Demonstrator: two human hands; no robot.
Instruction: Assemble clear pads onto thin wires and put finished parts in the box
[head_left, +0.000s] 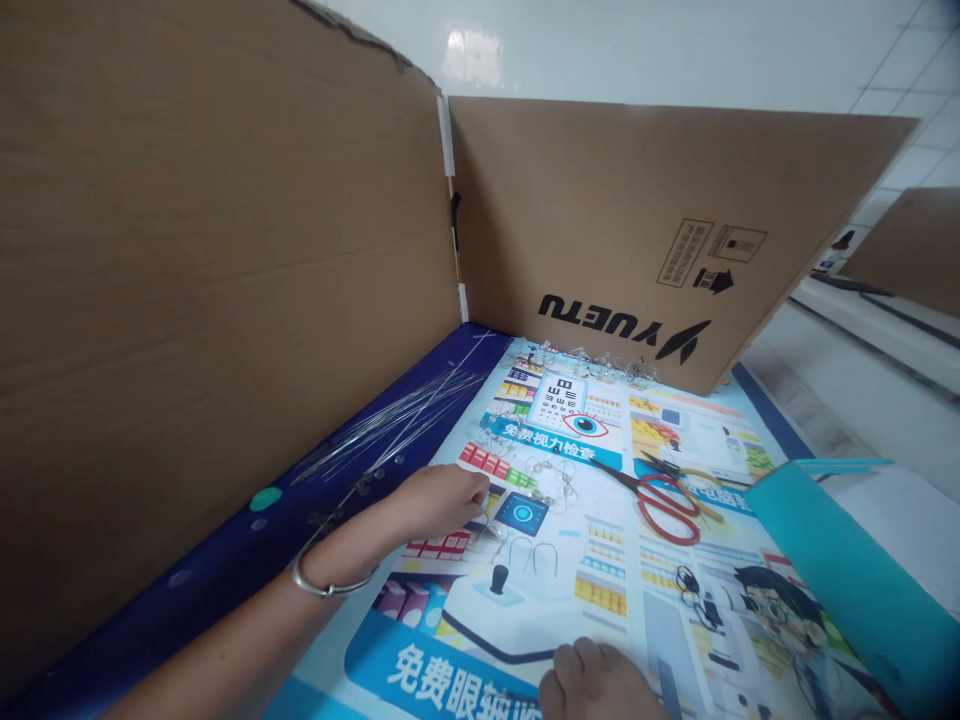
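My left hand [442, 500], with a silver bangle on its wrist, is low over the printed sheet, fingers curled together. What it pinches, if anything, is hidden; faint clear or wiry bits show just below its fingertips. At the bottom edge my right hand [596, 682] is closed like a fist, partly cut off by the frame. A thin dark strip lies against its left side, too unclear to name. Between the hands are thin bent U-shaped wires [534, 557]. A small tangle of clear pieces and fine wire [553, 482] rests beyond my left fingertips.
Red-handled scissors [667, 510] and yellow-handled pliers [694, 490] lie to the right. A teal folder-like box [847, 570] stands beyond them. Cardboard panels [600, 220] wall the left and back. Straight wires [405, 410] lie along the left; clear bits [592, 362] gather at the back.
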